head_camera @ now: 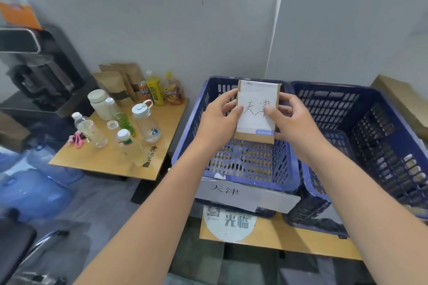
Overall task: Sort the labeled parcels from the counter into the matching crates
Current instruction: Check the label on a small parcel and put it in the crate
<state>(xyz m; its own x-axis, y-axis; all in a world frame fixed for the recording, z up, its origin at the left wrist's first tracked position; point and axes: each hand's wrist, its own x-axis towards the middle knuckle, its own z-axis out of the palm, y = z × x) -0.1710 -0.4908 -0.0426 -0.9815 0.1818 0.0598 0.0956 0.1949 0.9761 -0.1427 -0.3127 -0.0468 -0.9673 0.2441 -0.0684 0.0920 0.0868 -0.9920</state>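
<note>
A small cardboard parcel (256,90) with a white label handwritten 天津 is held upright over the left blue crate (192,122). My left hand (217,120) grips its left edge, thumb on the label. My right hand (294,120) grips its right edge, thumb over the last character. The left crate carries a white paper tag (243,194) reading 天津 on its front rim, and its slotted floor shows nothing inside. A second blue crate (382,141) stands touching it on the right.
Both crates sit on a wooden table (278,240). A low wooden table (111,157) at the left holds several bottles and brown pouches. Blue water jugs (34,190) lie on the floor far left. A cardboard box (403,99) sits behind the right crate.
</note>
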